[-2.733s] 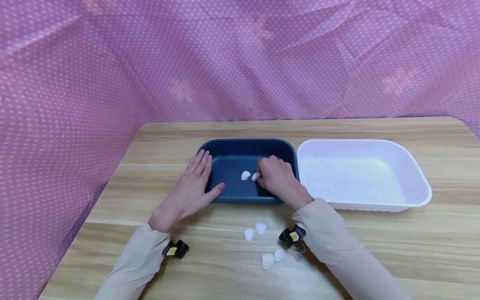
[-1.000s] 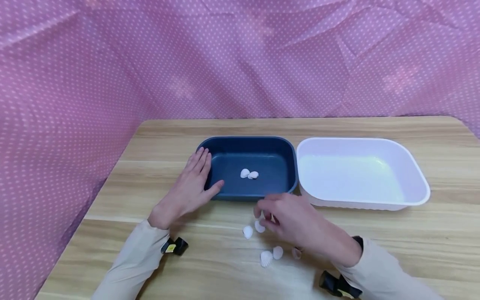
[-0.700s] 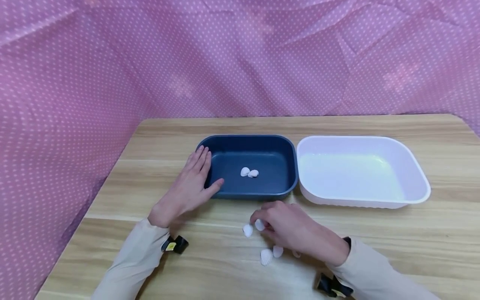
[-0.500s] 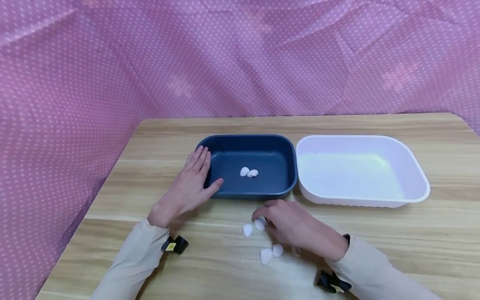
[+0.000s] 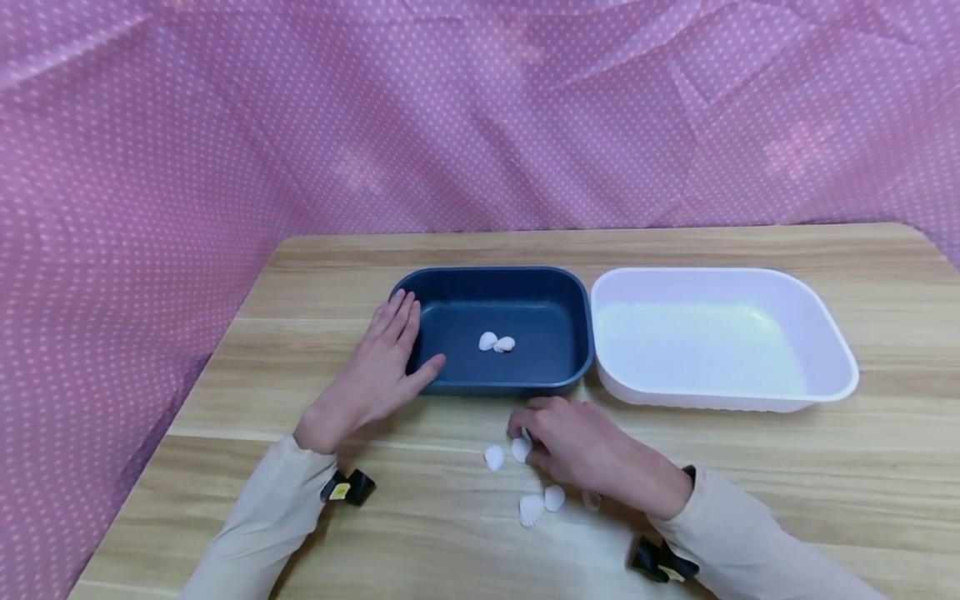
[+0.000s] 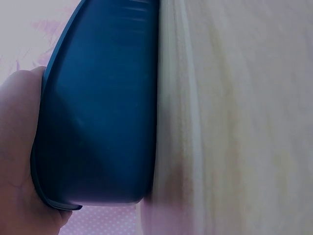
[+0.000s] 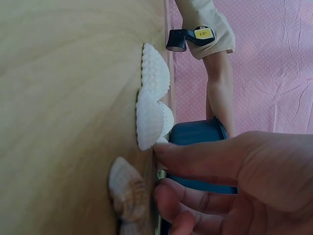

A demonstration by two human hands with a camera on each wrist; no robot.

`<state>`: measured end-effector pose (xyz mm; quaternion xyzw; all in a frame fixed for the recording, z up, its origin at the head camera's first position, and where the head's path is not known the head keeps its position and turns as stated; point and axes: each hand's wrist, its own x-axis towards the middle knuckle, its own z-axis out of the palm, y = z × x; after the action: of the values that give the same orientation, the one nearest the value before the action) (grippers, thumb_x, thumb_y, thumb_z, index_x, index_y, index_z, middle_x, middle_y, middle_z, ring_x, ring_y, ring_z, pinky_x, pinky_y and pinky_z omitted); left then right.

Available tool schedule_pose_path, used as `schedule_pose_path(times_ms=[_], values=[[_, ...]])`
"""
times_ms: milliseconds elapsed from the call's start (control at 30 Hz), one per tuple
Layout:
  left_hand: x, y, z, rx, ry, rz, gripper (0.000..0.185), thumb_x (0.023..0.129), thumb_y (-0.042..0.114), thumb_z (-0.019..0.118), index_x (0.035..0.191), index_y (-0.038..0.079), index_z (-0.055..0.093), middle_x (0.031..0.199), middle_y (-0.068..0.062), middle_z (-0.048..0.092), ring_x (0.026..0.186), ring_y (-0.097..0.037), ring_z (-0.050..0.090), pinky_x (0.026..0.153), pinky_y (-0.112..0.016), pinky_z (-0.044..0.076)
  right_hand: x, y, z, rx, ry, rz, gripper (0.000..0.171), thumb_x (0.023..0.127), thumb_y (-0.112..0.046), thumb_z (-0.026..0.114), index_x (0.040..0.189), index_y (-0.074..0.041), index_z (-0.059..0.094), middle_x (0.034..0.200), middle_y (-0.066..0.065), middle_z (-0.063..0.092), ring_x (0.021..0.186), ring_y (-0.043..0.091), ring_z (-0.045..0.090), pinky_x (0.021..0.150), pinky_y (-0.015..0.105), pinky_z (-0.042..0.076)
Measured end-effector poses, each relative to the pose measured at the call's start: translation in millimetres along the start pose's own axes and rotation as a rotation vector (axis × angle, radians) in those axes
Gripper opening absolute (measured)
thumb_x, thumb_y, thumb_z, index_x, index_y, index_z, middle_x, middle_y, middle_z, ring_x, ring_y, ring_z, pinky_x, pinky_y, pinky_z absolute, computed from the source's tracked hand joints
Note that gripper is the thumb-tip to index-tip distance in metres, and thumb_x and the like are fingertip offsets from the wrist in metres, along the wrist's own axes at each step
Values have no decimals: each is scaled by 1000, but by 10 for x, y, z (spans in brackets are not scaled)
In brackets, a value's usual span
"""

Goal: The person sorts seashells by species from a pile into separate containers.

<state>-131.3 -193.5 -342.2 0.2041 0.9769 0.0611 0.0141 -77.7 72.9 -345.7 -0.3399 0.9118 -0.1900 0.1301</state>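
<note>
The person's right hand (image 5: 581, 454) has come back from the dark blue tray (image 5: 450, 287) to the wooden table (image 5: 750, 500), and this is the main change: a few seconds ago it was inside the tray beside two shells, and now it is low over the loose shells in front of the tray. Its fingertips (image 7: 164, 149) are curled and touch a white shell (image 5: 520, 449) that lies flat on the wood; I judge the pinch is only starting, because the shell does not look lifted, and I cannot tell for sure whether thumb and finger already hold it. The left hand (image 5: 371, 379) has not moved; its fingers are straight and rest along the left wall of the tray, the thumb at the near corner, so it steadies the tray without gripping. Two shells in the tray (image 5: 496, 342) lie together near the middle of the floor. On the table there is one more shell (image 5: 493, 457) just beside the touched one, and a pair of shells (image 5: 542, 505) closer to the person. The white tray (image 5: 825, 317) stands just beside the blue one on the right. It seems the shells go into the blue tray one at a time.
</note>
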Motion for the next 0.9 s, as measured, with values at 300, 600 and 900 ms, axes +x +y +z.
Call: schedule_pose_path(times_ms=[300,600,900], values=[[7,-7,25,1,18,17,86,98,58,34,150,-8,14,159,-21,8,148,-28,-5,119,-41,-1,-9,33,-32,2,-38,10,19,79,-14,80,92,-18,67,80,-7,54,67,8,48,56,24,42],[2,-5,20,-5,17,10,86,98,58,34,150,-7,14,159,-20,7,148,-28,-5,119,-41,-1,-3,40,-63,21,-61,24,15,80,-12,79,89,-16,67,78,-7,54,68,9,48,56,24,42],[-5,-3,15,-1,19,15,85,99,57,33,150,-8,14,159,-21,8,148,-29,-5,119,-41,-1,-8,59,-42,33,-47,15,13,81,-13,77,87,-16,66,77,-9,55,66,8,48,57,22,42]])
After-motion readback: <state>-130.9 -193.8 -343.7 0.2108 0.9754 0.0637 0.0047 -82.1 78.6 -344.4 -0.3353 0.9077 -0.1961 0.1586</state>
